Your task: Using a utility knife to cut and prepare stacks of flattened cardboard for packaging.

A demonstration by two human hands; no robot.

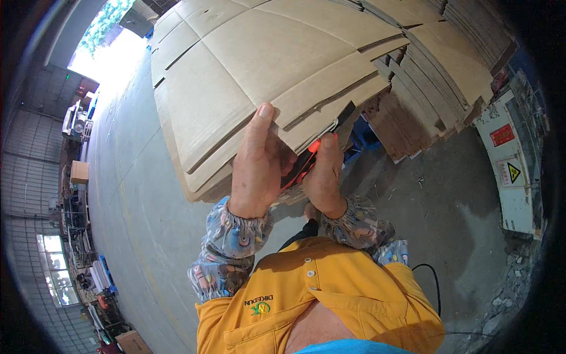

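Observation:
A stack of flat, die-cut cardboard sheets (212, 76) with creases and slots fills the space in front of me. My left hand (257, 168) is at its near edge, thumb lying on the top cardboard and fingers curled round by the edge. Close beside it, my right hand (324, 174) is closed round a red-and-black-handled hand tool (312, 150). A thin metal part of the tool points away to the right, beside a narrow cardboard flap. Its exact kind is partly hidden by my fingers.
More cardboard stacks (439, 65) stand to the right. Beyond them is a white cabinet (510, 165) with a yellow warning sign. Grey concrete floor (130, 177) runs along the left, toward shelves with a small carton (79, 172). A black cable (435, 277) hangs at my right side.

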